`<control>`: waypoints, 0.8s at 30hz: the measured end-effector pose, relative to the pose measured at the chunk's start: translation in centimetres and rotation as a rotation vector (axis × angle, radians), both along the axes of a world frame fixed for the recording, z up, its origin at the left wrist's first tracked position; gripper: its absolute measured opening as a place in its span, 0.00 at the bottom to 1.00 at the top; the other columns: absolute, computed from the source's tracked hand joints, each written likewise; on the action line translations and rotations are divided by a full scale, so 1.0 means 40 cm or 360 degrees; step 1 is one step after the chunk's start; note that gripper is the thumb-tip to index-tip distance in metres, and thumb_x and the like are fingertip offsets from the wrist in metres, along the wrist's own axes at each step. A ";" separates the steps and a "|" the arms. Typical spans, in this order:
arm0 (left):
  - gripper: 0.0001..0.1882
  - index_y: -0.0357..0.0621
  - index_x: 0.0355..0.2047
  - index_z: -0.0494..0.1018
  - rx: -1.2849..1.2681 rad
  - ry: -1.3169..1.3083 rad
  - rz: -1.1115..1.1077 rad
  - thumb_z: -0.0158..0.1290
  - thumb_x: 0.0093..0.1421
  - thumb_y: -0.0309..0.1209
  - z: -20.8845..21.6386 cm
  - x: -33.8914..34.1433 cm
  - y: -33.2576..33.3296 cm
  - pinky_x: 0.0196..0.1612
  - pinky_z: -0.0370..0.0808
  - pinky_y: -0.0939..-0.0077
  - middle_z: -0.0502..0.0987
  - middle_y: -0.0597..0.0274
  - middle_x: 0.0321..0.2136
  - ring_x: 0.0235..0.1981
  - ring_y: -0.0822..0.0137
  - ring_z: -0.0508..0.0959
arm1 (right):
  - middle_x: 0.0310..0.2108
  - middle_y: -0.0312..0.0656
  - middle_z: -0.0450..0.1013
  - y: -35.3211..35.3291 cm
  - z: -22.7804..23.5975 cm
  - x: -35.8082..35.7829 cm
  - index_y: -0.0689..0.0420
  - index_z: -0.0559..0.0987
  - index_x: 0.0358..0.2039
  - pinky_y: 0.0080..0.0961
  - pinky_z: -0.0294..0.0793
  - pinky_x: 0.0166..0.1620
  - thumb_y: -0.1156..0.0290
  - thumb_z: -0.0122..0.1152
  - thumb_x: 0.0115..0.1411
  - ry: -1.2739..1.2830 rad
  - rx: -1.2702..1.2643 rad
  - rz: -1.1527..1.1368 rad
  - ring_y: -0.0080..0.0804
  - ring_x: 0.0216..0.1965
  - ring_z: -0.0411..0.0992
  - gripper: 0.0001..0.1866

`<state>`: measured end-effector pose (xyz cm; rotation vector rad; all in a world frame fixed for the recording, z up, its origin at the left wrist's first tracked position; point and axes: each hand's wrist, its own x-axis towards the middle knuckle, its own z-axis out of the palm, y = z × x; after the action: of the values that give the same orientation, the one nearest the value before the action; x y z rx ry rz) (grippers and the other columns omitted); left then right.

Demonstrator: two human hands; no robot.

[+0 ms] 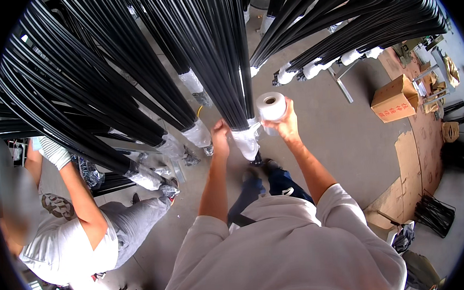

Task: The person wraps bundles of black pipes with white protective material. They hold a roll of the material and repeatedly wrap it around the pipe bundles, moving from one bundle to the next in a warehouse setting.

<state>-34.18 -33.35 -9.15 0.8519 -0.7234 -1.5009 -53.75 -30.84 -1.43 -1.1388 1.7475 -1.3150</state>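
Observation:
A bundle of long black tubes point(220, 76) hangs down in front of me, its lower end wrapped in clear plastic film point(247, 144). My left hand point(220, 137) is at the bundle's left side, just above the wrapped end, with its fingers curled against the tubes and partly hidden. On the right side, my right hand point(285, 122) grips a roll of clear stretch film point(270, 106), whose cardboard core faces up. The roll is close beside the bundle, and some film shows between them.
More black tube bundles point(106, 89) with wrapped ends hang to the left, and others point(341, 26) to the upper right. A co-worker point(72, 224) in a white shirt works at the left. A cardboard box point(395, 99) and a metal stand leg point(342, 85) are at the right.

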 end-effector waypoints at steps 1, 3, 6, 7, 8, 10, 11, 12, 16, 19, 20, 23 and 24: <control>0.06 0.39 0.26 0.71 -0.0050 -0.0058 0.0023 0.44 0.53 0.23 0.002 -0.001 0.021 0.34 0.64 0.85 0.73 0.69 0.23 0.27 0.78 0.69 | 0.41 0.45 0.67 -0.006 0.003 -0.009 0.59 0.61 0.46 0.29 0.66 0.48 0.74 0.76 0.20 0.0033 0.0009 0.0101 0.37 0.45 0.66 0.48; 0.07 0.40 0.26 0.71 -0.0001 0.0023 0.0087 0.42 0.53 0.21 0.004 -0.017 0.057 0.29 0.63 0.86 0.71 0.70 0.21 0.23 0.79 0.68 | 0.41 0.45 0.68 -0.008 0.004 -0.018 0.60 0.61 0.46 0.28 0.66 0.48 0.74 0.76 0.20 0.0071 -0.0035 0.0189 0.35 0.45 0.66 0.48; 0.10 0.39 0.28 0.72 0.0088 -0.0131 0.0173 0.40 0.52 0.18 0.032 -0.036 0.099 0.27 0.65 0.86 0.73 0.69 0.22 0.22 0.77 0.70 | 0.41 0.42 0.68 -0.021 -0.026 -0.031 0.60 0.61 0.47 0.26 0.64 0.50 0.77 0.75 0.20 -0.0221 -0.0195 0.0389 0.33 0.45 0.65 0.49; 0.11 0.38 0.30 0.73 0.0124 -0.0095 0.0180 0.40 0.52 0.18 0.046 -0.048 0.109 0.29 0.66 0.85 0.74 0.68 0.24 0.24 0.77 0.71 | 0.41 0.41 0.67 -0.028 -0.041 -0.041 0.60 0.62 0.48 0.25 0.61 0.51 0.78 0.71 0.22 -0.0412 -0.0198 0.0543 0.32 0.46 0.63 0.46; 0.11 0.37 0.31 0.73 0.0159 -0.0060 0.0193 0.40 0.52 0.17 0.069 -0.072 0.119 0.31 0.67 0.85 0.74 0.67 0.26 0.25 0.77 0.71 | 0.41 0.40 0.67 -0.032 -0.032 -0.040 0.60 0.63 0.48 0.25 0.59 0.52 0.78 0.69 0.23 -0.0627 -0.0114 0.0675 0.32 0.46 0.63 0.44; 0.13 0.34 0.36 0.72 0.0122 -0.0396 0.0170 0.40 0.54 0.16 0.100 -0.082 0.137 0.38 0.69 0.82 0.76 0.63 0.32 0.32 0.76 0.72 | 0.42 0.39 0.67 -0.028 -0.038 -0.025 0.60 0.64 0.48 0.25 0.57 0.52 0.78 0.62 0.25 -0.1051 -0.0026 0.0887 0.33 0.46 0.63 0.41; 0.13 0.33 0.37 0.72 0.0130 -0.0470 0.0096 0.40 0.54 0.16 0.120 -0.078 0.149 0.39 0.69 0.81 0.75 0.63 0.32 0.32 0.75 0.72 | 0.44 0.39 0.66 -0.043 -0.039 -0.024 0.60 0.63 0.51 0.24 0.58 0.52 0.77 0.62 0.24 -0.1200 0.0041 0.1051 0.32 0.47 0.62 0.44; 0.13 0.33 0.37 0.71 0.0140 -0.0544 0.0027 0.39 0.54 0.16 0.143 -0.078 0.166 0.40 0.69 0.80 0.75 0.62 0.33 0.33 0.75 0.72 | 0.44 0.39 0.67 -0.039 -0.046 -0.029 0.60 0.62 0.52 0.23 0.59 0.51 0.77 0.62 0.24 -0.1204 0.0085 0.1121 0.31 0.47 0.63 0.45; 0.07 0.36 0.30 0.70 -0.0097 -0.0720 0.0104 0.42 0.54 0.20 0.093 -0.078 0.184 0.35 0.68 0.78 0.74 0.63 0.25 0.29 0.76 0.69 | 0.42 0.43 0.69 -0.052 -0.067 -0.031 0.62 0.63 0.52 0.25 0.69 0.41 0.77 0.57 0.18 -0.1425 0.0250 0.1360 0.35 0.40 0.69 0.48; 0.06 0.39 0.31 0.66 0.0065 -0.0821 -0.0079 0.39 0.56 0.21 0.038 -0.100 0.199 0.46 0.63 0.70 0.67 0.56 0.35 0.44 0.65 0.65 | 0.40 0.49 0.71 -0.012 -0.004 -0.012 0.66 0.65 0.49 0.30 0.68 0.46 0.74 0.55 0.15 -0.1542 0.0279 0.1151 0.44 0.41 0.69 0.48; 0.06 0.40 0.34 0.63 -0.0165 -0.0757 0.0013 0.39 0.57 0.22 0.035 -0.118 0.198 0.49 0.60 0.69 0.64 0.55 0.38 0.48 0.64 0.61 | 0.40 0.50 0.71 0.003 0.060 0.005 0.67 0.66 0.48 0.30 0.68 0.47 0.73 0.54 0.14 -0.1566 0.0304 0.1255 0.44 0.42 0.69 0.47; 0.17 0.42 0.48 0.51 -0.0464 -0.0610 0.0032 0.38 0.58 0.24 0.025 -0.131 0.197 0.56 0.52 0.68 0.52 0.54 0.51 0.56 0.63 0.52 | 0.40 0.53 0.70 -0.008 0.015 -0.007 0.67 0.67 0.47 0.38 0.71 0.44 0.73 0.55 0.18 -0.1626 0.0360 0.1526 0.49 0.41 0.70 0.44; 0.23 0.42 0.53 0.45 -0.0485 -0.0567 -0.0009 0.39 0.58 0.25 0.027 -0.131 0.196 0.57 0.51 0.68 0.48 0.54 0.55 0.57 0.63 0.51 | 0.39 0.51 0.71 -0.010 0.012 -0.001 0.67 0.68 0.45 0.33 0.70 0.45 0.71 0.53 0.15 -0.1553 0.0367 0.1527 0.46 0.41 0.70 0.44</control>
<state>-39.43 -25.51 -8.07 0.8896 -1.1846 -1.2129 -53.78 -31.23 -0.93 -0.7850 0.4800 -0.7762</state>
